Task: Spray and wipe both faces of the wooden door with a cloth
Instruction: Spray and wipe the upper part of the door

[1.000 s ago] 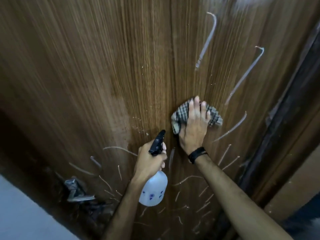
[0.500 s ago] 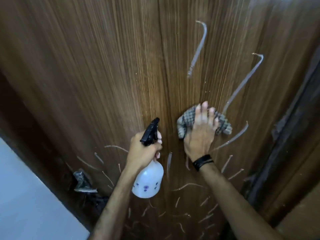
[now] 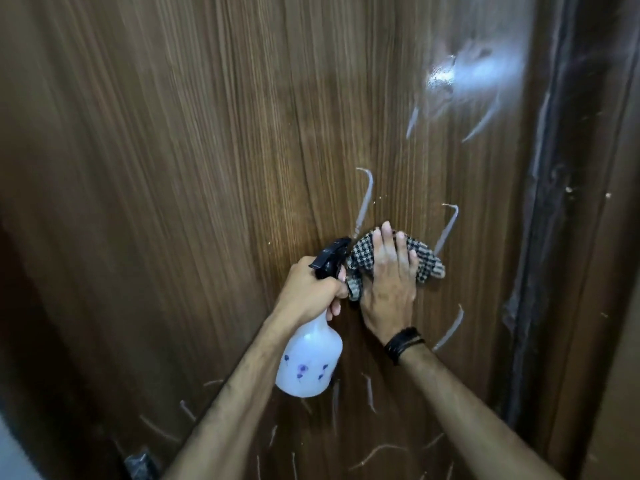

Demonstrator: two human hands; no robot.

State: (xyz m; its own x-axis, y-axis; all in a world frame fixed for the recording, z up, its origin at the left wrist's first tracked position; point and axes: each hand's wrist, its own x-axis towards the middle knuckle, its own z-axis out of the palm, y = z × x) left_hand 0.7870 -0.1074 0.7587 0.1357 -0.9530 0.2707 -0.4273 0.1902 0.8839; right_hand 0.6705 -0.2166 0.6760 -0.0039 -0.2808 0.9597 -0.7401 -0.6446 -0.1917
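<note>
**Cloth flat on the door, bottle in the other hand**

Our right hand (image 3: 389,285) is spread flat on the checked cloth (image 3: 420,259), fingers straight and pointing up, pressing it against the wooden door (image 3: 194,174). The cloth is bunched up and sticks out past the hand on both sides, a bit more toward the door's right edge. There's a black band (image 3: 403,342) on that wrist.

Right beside it, our left hand (image 3: 310,289) is wrapped around the neck of the spray bottle (image 3: 308,362). The black nozzle sits just at the cloth's left end, looks like touching it but we can't really tell. The bottle's white body, with little purple marks on it, hangs down below the fist.

Out from there the door face is covered in pale curved scratches (image 3: 363,199), some just above the cloth and plenty more toward the bottom edge. Up near the top right corner there's a shiny glare patch (image 3: 460,77). The dark door frame (image 3: 554,202) runs down the right edge.
</note>
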